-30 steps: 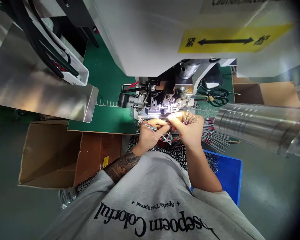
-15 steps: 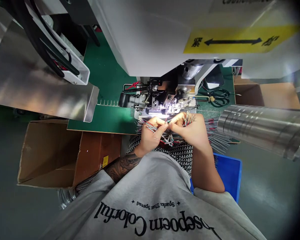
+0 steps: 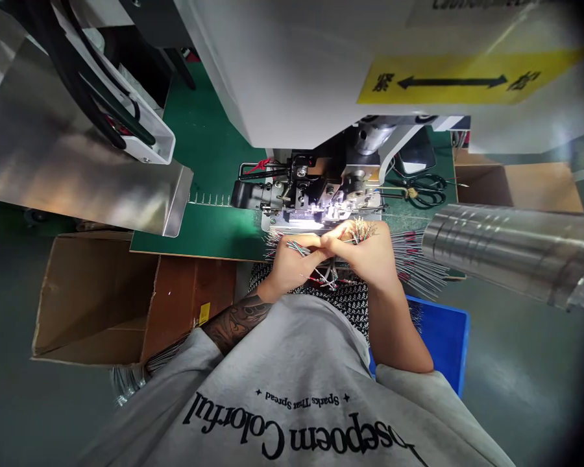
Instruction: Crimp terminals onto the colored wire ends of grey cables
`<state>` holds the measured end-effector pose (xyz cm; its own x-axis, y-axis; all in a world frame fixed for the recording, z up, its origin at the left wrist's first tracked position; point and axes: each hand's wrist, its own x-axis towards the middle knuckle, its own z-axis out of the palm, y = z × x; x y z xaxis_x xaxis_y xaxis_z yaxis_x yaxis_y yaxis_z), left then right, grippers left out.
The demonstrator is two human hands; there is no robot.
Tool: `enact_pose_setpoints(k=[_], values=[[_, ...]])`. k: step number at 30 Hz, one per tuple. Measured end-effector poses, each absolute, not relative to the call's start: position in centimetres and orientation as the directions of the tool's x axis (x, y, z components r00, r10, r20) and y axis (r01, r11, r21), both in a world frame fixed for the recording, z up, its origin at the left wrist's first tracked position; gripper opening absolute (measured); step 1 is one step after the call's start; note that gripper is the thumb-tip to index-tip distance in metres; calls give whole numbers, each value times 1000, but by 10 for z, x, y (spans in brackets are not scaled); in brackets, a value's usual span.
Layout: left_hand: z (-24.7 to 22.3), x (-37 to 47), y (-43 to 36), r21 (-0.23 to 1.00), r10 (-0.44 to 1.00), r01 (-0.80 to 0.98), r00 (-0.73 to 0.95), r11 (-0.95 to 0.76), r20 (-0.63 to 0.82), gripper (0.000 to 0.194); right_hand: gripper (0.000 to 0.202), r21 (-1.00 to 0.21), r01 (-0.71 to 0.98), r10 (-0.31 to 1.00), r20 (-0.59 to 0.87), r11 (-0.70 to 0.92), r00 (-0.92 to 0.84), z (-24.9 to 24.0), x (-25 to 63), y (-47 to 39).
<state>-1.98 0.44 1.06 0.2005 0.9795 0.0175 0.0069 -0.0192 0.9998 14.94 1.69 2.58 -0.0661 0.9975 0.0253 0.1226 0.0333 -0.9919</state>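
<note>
My left hand (image 3: 292, 263) is closed around thin wires (image 3: 299, 248) with red, green and white ends. Fingers pressed together, my right hand (image 3: 370, 253) holds a bunch of wires (image 3: 363, 230) whose stripped or tipped ends stick up above the knuckles. The fingertips of both hands meet just in front of the brightly lit crimping machine head (image 3: 331, 209). What lies between the fingertips is hidden. More wire ends (image 3: 328, 277) hang below the hands, over my lap. Grey cables (image 3: 418, 263) fan out to the right of my right hand.
A strip of terminals (image 3: 209, 200) runs over the green table (image 3: 199, 240) into the machine. A metal guard (image 3: 141, 194) stands left, a silver duct (image 3: 506, 253) right. An open cardboard box (image 3: 97, 298) is lower left, a blue bin (image 3: 442, 337) lower right. Black-handled scissors (image 3: 428, 189) lie behind.
Both hands have drawn closer together, the right fingers now overlapping the left fingertips. The right hand and forearm have shifted slightly left. The small wire seen between the fingertips is now covered.
</note>
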Motion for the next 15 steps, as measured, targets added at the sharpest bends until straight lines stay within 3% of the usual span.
enact_pose_setpoints(k=[3, 8, 15], values=[[8, -20, 3, 998, 988, -49, 150, 34, -26, 42, 26, -995, 98, 1000, 29, 30, -5, 25, 149, 18], [5, -17, -2, 996, 990, -75, 133, 54, -44, 31, 46, -991, 133, 992, 7, -10, 130, 25, 145, 10], [13, -14, 2, 997, 992, -81, 125, 20, -10, 44, 34, -973, 219, 996, -58, -72, 73, 37, 144, 7]])
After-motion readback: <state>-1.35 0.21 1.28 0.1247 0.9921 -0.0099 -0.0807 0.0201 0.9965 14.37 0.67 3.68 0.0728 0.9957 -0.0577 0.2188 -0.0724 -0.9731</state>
